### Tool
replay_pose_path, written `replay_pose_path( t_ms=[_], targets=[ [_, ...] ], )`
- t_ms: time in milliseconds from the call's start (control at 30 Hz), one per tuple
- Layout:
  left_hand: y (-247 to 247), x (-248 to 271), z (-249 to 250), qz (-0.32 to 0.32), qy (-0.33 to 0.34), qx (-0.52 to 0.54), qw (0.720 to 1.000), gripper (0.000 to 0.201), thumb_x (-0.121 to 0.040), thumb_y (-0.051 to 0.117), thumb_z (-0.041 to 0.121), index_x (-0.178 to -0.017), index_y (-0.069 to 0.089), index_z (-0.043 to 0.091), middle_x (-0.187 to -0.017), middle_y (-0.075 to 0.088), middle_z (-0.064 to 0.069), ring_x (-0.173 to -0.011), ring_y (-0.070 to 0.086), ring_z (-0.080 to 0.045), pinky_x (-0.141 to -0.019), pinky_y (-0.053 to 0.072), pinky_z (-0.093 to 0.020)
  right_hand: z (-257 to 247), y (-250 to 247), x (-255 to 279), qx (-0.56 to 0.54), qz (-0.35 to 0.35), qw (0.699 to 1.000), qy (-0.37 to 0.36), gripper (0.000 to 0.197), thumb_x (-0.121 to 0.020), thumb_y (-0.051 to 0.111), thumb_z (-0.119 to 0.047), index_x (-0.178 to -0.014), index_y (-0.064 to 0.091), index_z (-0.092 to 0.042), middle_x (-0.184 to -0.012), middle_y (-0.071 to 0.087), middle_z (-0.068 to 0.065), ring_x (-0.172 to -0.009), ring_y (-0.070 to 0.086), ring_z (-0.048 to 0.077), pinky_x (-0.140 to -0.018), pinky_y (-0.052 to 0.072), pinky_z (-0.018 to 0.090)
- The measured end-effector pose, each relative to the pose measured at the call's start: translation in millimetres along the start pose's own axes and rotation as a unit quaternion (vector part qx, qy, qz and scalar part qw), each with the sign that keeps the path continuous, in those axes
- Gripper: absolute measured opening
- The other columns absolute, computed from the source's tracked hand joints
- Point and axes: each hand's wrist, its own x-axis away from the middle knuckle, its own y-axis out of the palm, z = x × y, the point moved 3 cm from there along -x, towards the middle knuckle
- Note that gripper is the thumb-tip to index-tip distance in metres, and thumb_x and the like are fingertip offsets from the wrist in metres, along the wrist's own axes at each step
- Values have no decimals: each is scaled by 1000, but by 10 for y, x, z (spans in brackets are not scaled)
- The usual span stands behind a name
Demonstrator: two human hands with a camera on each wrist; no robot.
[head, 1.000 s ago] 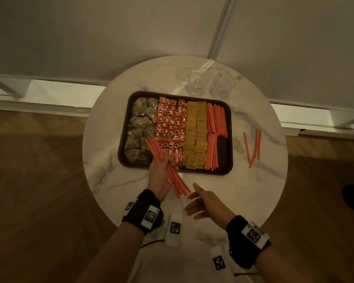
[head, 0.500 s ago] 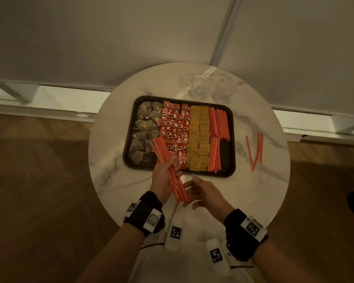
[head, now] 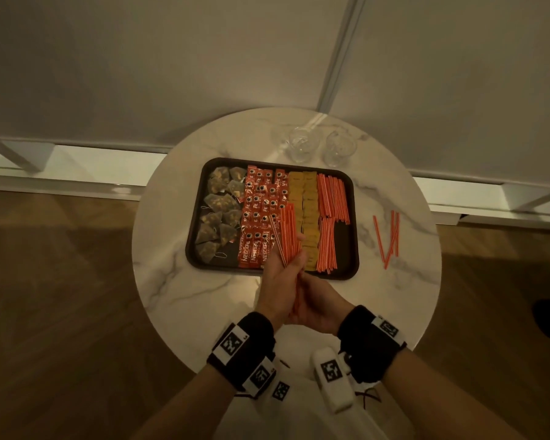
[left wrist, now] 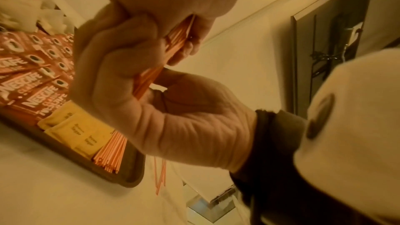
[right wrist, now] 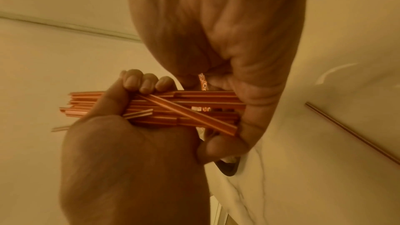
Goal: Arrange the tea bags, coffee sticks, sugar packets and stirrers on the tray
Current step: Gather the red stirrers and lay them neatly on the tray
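Note:
A dark tray (head: 193, 249) holds tea bags (head: 218, 214) on the left, then red coffee sticks (head: 261, 204), yellow sugar packets (head: 308, 198) and orange stirrers (head: 331, 198) on the right. At the tray's near edge my left hand (head: 278, 281) grips a loose bundle of stirrers (head: 288, 230) that points away over the coffee sticks. My right hand (head: 315, 304) closes on the bundle's near end. The right wrist view shows left fingers (right wrist: 140, 83) curled over the bundle (right wrist: 184, 109), with one stirrer lying crooked across it. In the left wrist view the right hand (left wrist: 173, 109) wraps the stirrers (left wrist: 147, 79).
Several loose stirrers (head: 389, 236) lie on the round marble table (head: 172, 287), right of the tray. Two clear glasses (head: 300, 144) (head: 340, 149) stand behind the tray. A wall and a skirting ledge are beyond, with wooden floor all round.
The bundle swung from slanting left to pointing straight away over the tray. My right hand, open a second ago, has come in and closed on the bundle's near end.

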Motion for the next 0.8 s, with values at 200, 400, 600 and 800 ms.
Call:
replay_pose_path(
  t_ms=[200, 400, 600, 800],
  targets=[
    [57, 92, 0, -21, -2, -12, 1000, 20, -99, 55, 18, -116, 60, 29, -96, 70, 10, -94, 64, 6, -83, 50, -16, -26, -28, 66, 41, 2, 999, -6, 45, -97, 40, -51, -122, 60, -19, -124, 60, 16, -124, 52, 40, -108, 35, 53],
    [-140, -27, -63, -47, -21, -10, 999, 13, -102, 49, 26, -99, 62, 28, -67, 50, 5, -61, 50, -9, -63, 43, -29, -59, -91, 138, 212, 64, 974, -46, 43, -105, 34, -40, -106, 61, -6, -86, 72, 16, -78, 70, 32, -68, 57, 38],
    [-285, 85, -129, -222, -84, -204, 950, 8, -103, 50, 21, -98, 56, 22, -64, 49, 10, -53, 43, -5, -51, 36, -22, -825, -130, 330, 342, 169, 866, -323, 41, -105, 33, -43, -114, 63, -17, -106, 70, 6, -97, 68, 25, -85, 55, 37],
    [-239, 148, -149, -268, -56, -329, 904, 8, -101, 53, 26, -105, 52, 33, -79, 57, 7, -59, 51, 5, -56, 43, -15, -619, 105, 290, 543, 47, 805, -235, 45, -105, 37, -38, -95, 71, -9, -95, 71, 9, -91, 67, 25, -93, 54, 45]
  ],
)
